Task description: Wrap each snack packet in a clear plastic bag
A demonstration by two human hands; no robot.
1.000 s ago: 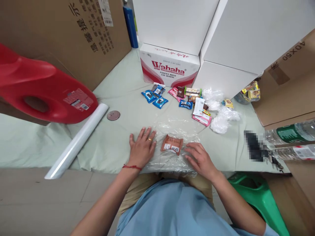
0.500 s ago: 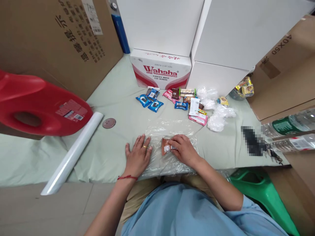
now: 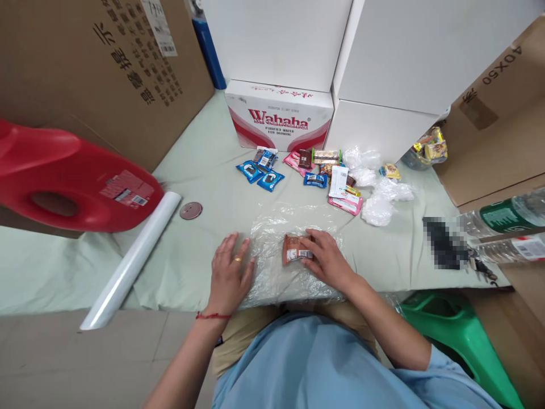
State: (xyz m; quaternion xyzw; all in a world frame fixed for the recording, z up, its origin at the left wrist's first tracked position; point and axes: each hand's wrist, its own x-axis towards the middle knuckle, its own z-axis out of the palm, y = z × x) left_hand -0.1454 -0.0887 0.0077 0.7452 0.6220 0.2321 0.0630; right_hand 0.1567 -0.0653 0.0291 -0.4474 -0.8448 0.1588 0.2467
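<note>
A brown snack packet point(image 3: 294, 249) lies on a sheet of clear plastic wrap point(image 3: 272, 227) spread on the pale green cloth point(image 3: 204, 182). My right hand point(image 3: 328, 260) rests on the packet's right half with its fingers curled over it. My left hand point(image 3: 229, 274) lies flat at the left edge of the wrap, fingers stretched out, a ring on one finger and a red string at the wrist.
Several small snack packets point(image 3: 306, 170) and crumpled plastic point(image 3: 377, 210) lie farther back, before a Wahaha box point(image 3: 279, 116). A red jug point(image 3: 63, 179) and a white roll point(image 3: 131, 261) lie at left. Water bottles point(image 3: 506, 216) and a green stool point(image 3: 451, 335) are at right.
My right hand moved left from beside the packet onto it. My left hand slid back and left, from on the wrap to its left edge.
</note>
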